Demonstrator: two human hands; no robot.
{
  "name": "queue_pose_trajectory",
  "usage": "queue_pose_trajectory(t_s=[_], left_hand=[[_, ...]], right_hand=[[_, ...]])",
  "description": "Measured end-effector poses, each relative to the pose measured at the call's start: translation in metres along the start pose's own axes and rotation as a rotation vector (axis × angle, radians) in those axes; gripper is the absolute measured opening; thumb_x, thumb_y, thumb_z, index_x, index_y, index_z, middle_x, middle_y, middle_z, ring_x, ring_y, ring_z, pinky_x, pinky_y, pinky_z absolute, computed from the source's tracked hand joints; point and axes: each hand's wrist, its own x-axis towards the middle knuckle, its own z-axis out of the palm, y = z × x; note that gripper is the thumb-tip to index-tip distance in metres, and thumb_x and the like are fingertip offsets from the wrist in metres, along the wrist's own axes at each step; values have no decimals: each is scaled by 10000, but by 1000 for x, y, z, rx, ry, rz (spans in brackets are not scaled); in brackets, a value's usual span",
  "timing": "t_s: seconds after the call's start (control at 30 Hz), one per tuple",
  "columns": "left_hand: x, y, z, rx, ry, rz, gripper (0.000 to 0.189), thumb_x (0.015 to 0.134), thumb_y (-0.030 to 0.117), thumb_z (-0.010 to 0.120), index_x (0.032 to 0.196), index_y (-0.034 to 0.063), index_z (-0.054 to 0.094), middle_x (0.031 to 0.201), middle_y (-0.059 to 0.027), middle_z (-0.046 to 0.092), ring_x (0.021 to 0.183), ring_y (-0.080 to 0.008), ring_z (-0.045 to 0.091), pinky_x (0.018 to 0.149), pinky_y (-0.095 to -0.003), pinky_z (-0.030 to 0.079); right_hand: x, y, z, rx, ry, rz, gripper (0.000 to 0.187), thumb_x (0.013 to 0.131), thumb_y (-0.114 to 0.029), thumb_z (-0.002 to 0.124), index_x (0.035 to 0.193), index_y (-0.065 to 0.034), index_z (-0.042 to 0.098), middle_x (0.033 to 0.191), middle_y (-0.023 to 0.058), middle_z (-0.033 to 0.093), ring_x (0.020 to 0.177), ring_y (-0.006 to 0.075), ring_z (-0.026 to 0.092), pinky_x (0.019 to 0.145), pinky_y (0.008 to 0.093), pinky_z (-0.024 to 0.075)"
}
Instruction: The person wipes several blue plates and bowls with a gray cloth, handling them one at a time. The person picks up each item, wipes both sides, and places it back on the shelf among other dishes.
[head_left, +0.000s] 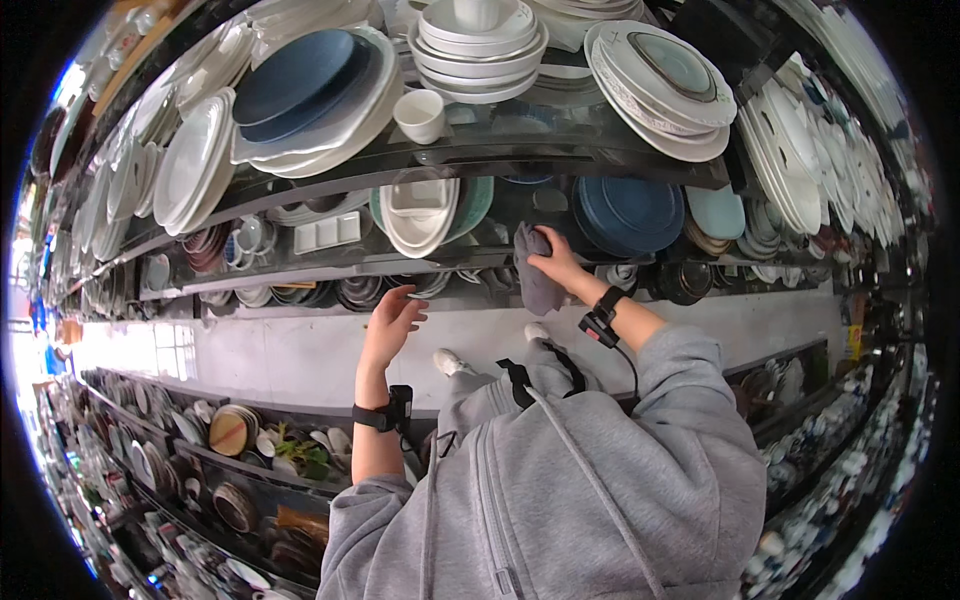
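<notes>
A crumpled grey cloth (534, 274) is gripped in my right hand (553, 259), and its lower end hangs over the front edge of a dark shelf (499, 232). To the right of that hand lie stacked blue plates (628, 214). My left hand (388, 321) is raised in front of the shelves with its fingers apart and nothing in it. Nearest to it on the shelf are a white oval divided dish (420, 217) and a green dish (478, 206) partly hidden beneath it.
On the upper shelf stand a white cup (419, 116), stacked white bowls (480, 56), dark blue plates (294, 79) and a plate stack (664, 82) at the right. A white sectioned tray (327, 233) lies to the left. Behind me, another shelf carries stacked plates (233, 430) and a green plant (300, 450).
</notes>
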Motion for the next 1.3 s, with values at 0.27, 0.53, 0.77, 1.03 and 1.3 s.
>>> queue_pose_trajectory(t_s=[0.27, 0.53, 0.77, 1.03, 1.3], left_hand=[[36, -21, 125, 26, -63, -20, 347, 926, 146, 518, 1252, 33, 480, 1019, -94, 652, 903, -163, 620, 767, -288, 492], [71, -55, 171, 13, -34, -35, 388, 843, 178, 590, 1170, -24, 536, 935, -102, 661, 825, -156, 612, 744, -296, 475], [104, -88, 194, 185, 33, 82, 362, 868, 195, 582, 1167, -4, 538, 1027, -159, 658, 959, -258, 632, 813, -338, 490], [134, -130, 216, 234, 200, 171, 407, 797, 180, 626, 1157, 9, 545, 1105, -191, 585, 1015, -357, 565, 866, -413, 462], [143, -200, 248, 234, 324, 238, 491, 792, 165, 644, 1232, 22, 482, 1290, -197, 474, 1168, -367, 473, 959, -411, 416]], right_hand=[[18, 68, -46, -107, -100, 27, 670, 722, -245, 668, 1325, -96, 416, 1294, 199, 407, 1197, 341, 422, 992, 397, 364], [37, 88, -58, -201, -87, 22, 791, 724, -317, 688, 1380, -74, 318, 1307, 243, 360, 1221, 403, 375, 1009, 454, 346], [61, 70, -48, -366, 129, -151, 742, 705, -291, 729, 1340, -103, 393, 1229, 242, 453, 1152, 395, 444, 981, 426, 375], [94, 102, -7, -741, 107, -60, 892, 730, -436, 704, 1438, -170, 231, 1423, 258, 217, 1244, 478, 309, 1026, 496, 309], [104, 153, 29, -976, 137, -175, 970, 731, -639, 627, 1469, -237, 142, 1481, 251, 88, 1307, 533, 154, 992, 636, 244]])
